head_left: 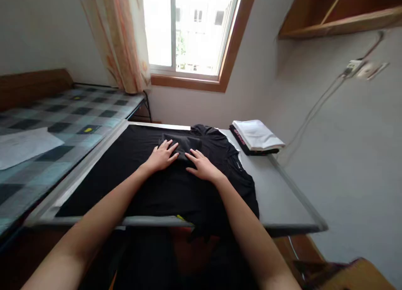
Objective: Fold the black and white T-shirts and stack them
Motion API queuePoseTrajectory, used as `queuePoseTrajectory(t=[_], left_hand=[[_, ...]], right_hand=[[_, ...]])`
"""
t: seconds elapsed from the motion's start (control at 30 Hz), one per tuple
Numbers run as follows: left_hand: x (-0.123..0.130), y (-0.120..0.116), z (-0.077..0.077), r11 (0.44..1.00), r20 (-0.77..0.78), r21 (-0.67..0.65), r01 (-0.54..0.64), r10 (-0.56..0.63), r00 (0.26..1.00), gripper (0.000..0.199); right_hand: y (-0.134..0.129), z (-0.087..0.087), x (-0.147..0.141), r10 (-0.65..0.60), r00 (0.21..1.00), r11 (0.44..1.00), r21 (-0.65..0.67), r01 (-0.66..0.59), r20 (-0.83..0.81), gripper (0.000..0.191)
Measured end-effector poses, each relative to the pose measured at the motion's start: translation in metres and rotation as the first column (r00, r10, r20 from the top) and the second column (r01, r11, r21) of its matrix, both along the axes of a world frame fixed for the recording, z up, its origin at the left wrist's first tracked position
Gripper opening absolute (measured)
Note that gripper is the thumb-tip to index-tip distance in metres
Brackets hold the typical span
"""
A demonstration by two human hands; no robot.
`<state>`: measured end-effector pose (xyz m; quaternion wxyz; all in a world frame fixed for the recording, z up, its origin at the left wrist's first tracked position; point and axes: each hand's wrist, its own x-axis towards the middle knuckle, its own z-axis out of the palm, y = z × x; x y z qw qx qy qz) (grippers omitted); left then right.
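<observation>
A black T-shirt [144, 198] lies spread across the table, its collar side to the right and its hem to the left. On its middle sits a darker, shinier black patch [185, 144]; whether this is a print or a separate piece I cannot tell. My left hand [161, 156] rests on the shirt at the left edge of that patch, fingers spread. My right hand [202, 165] touches the shirt just right of it, fingers also apart. Part of the shirt hangs over the table's front edge, between my arms.
Folded clothes, white [257, 135] over black, are stacked at the table's [282, 193] back right. A bed with a checked cover [78, 110] stands along the left, with white paper [28, 146] on it. Behind are a curtain [121, 38] and window; a cable [314, 107] hangs on the right wall.
</observation>
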<state>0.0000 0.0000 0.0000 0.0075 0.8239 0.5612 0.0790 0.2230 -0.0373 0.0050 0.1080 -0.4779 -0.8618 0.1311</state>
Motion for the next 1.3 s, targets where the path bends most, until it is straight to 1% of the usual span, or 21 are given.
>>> queuePoseTrajectory(t=[0.17,0.3,0.43,0.63,0.8,0.93,1.03,1.1,1.2,1.3], left_hand=[[0.0,-0.003,-0.004,1.0,-0.001,0.012,0.001,-0.001,1.0,0.058],[0.001,-0.003,-0.004,1.0,0.011,0.015,-0.003,0.002,1.0,0.058],[0.001,-0.003,-0.003,1.0,0.02,0.011,-0.004,0.003,1.0,0.058],[0.001,-0.004,-0.003,0.999,0.081,0.034,0.012,-0.015,0.997,0.07],[0.002,-0.004,-0.002,1.0,0.034,0.008,0.013,-0.013,0.999,0.058],[0.002,-0.005,-0.001,1.0,0.059,0.02,0.007,-0.008,0.998,0.065],[0.002,-0.004,-0.002,1.0,0.035,0.013,0.009,-0.01,0.999,0.06],[0.002,-0.004,-0.002,1.0,0.022,0.015,0.011,-0.011,1.0,0.057],[0.001,-0.003,-0.003,1.0,0.025,0.028,0.011,-0.011,1.0,0.059],[0.001,-0.003,-0.003,1.0,0.026,0.026,0.009,-0.01,1.0,0.059]], right_hand=[[0.002,-0.003,0.001,-0.006,0.999,1.0,0.004,0.006,-0.043,0.068],[0.002,-0.003,0.001,-0.01,0.999,1.0,0.0,0.01,-0.038,0.069],[0.003,-0.005,0.002,-0.005,0.998,1.0,0.011,0.006,-0.068,0.068],[0.006,-0.008,0.003,-0.004,0.994,0.999,0.032,0.007,-0.113,0.074],[0.005,-0.007,0.002,-0.012,0.997,1.0,0.026,0.014,-0.071,0.066],[0.005,-0.007,0.002,-0.013,0.997,0.999,0.029,0.015,-0.071,0.067],[0.007,-0.009,0.002,-0.006,0.995,0.999,0.047,0.011,-0.098,0.069],[0.009,-0.011,0.002,-0.019,0.99,0.997,0.075,0.03,-0.141,0.069],[0.011,-0.013,0.003,-0.096,0.976,0.987,0.108,0.119,-0.196,0.073],[0.012,-0.014,0.003,-0.151,0.972,0.983,0.074,0.166,-0.182,0.069]])
